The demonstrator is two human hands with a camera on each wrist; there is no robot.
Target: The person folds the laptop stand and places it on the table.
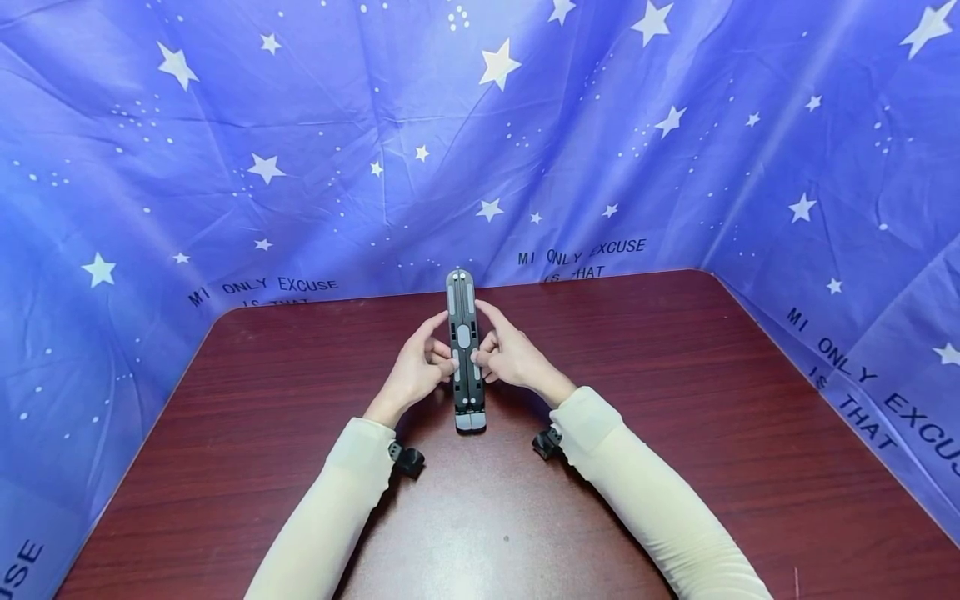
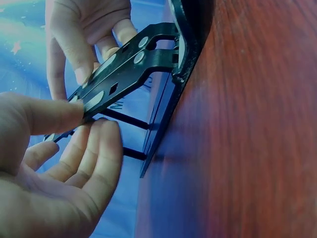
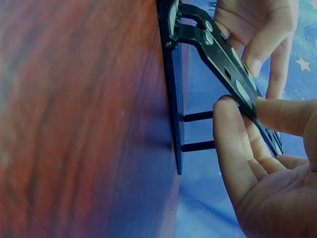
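Note:
A narrow black folding laptop stand (image 1: 463, 379) with pale grey pads stands over the middle of the table. Its two long bars lie side by side. My left hand (image 1: 411, 372) pinches the left bar, thumb on the padded face and fingers underneath. On the other side my right hand (image 1: 519, 360) pinches the right bar in the same way. Seen from the left wrist, the upper bars (image 2: 126, 74) slope away from a lower part near the table, joined by two thin black struts (image 2: 126, 119). The right wrist view shows the same gap beside the struts (image 3: 198, 117).
The stand is on a dark red wood-grain table (image 1: 300, 358) with rounded far corners. A blue curtain (image 1: 360, 108) with white stars and black lettering hangs behind and at both sides. Black wrist straps (image 1: 407, 458) sit at the pale sleeves (image 1: 322, 517).

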